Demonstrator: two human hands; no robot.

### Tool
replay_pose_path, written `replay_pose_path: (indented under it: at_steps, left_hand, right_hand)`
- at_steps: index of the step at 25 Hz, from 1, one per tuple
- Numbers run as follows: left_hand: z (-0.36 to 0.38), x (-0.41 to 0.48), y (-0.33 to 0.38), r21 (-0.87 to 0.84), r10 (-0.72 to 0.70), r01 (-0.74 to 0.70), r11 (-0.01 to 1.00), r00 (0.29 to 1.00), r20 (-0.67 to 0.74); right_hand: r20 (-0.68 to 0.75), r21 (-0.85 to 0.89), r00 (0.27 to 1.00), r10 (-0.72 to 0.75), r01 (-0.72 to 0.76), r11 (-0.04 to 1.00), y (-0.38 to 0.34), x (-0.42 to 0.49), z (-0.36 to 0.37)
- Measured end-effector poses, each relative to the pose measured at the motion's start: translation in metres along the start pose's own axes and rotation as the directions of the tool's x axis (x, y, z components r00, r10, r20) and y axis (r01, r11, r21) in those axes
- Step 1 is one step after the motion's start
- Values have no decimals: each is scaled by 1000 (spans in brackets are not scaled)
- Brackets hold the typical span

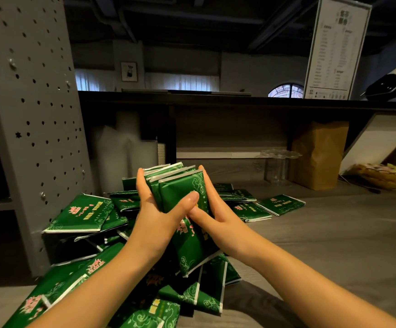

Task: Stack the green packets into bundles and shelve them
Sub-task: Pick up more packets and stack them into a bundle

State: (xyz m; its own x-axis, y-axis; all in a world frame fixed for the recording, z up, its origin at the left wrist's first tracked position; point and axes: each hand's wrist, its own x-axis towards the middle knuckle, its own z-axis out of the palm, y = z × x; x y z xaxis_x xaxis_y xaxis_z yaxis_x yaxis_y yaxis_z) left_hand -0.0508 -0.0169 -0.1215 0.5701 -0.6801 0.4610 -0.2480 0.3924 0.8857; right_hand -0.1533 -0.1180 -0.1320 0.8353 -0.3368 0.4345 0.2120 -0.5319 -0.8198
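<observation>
both of your grips clamp one bundle of green packets, upright above the loose pile.
your left grip [154, 209] and right grip [216, 209] squeeze the bundle [180, 188] from either side, thumbs across its glossy front; at least four white-sealed top edges fan out, the rest hidden by your palms. below, the pile [78, 214] of flat, shiny packets overlaps too much to count and is cut off at the bottom. one packet [281, 204] lies apart on the grey floor [334, 233]. behind stand a perforated panel [34, 102], one creased brown paper bag [317, 155] and blurred clear cups [277, 162].

Brown paper bag [317, 155] just beside clear cups [275, 171] under a dark counter [216, 100], with a tall white sign [336, 48] standing on top.
</observation>
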Motion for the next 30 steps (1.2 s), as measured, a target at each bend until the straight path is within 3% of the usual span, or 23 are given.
replay_pose_path:
  at_steps: [6,8,10,13,16,18,20,25,30]
  left_hand:
    - [-8,11,-8,-15,-26,26,1000,999,-33]
    - [-9,11,-7,4,-24,24,1000,999,-38]
    - [-7,8,-5,30,-15,16,999,1000,-28]
    - [-5,4,-2,51,2,-1,999,1000,-14]
    - [-3,2,0,34,13,-12,999,1000,-22]
    - [-2,0,1,32,18,-18,999,1000,-11]
    - [0,-2,1,32,17,-17,999,1000,10]
    - [-1,-4,2,24,19,-19,1000,1000,24]
    - [-1,-6,3,21,46,-47,999,998,31]
  right_hand:
    - [175,88,984,16,-31,996,-2,1,-11]
    - [112,135,993,35,-50,990,1,7,-20]
    - [-69,171,994,84,-72,983,10,12,-31]
    - [-268,-82,950,159,-187,979,31,9,-51]
    - [-141,-405,950,279,-313,859,54,1,-57]
    - [-59,-619,930,364,-320,717,64,3,-53]
    - [-97,-742,925,367,-313,593,62,6,-51]
    - [-362,-697,868,340,-494,520,47,3,-66]
    - [-339,-586,795,502,-597,549,41,-2,-76]
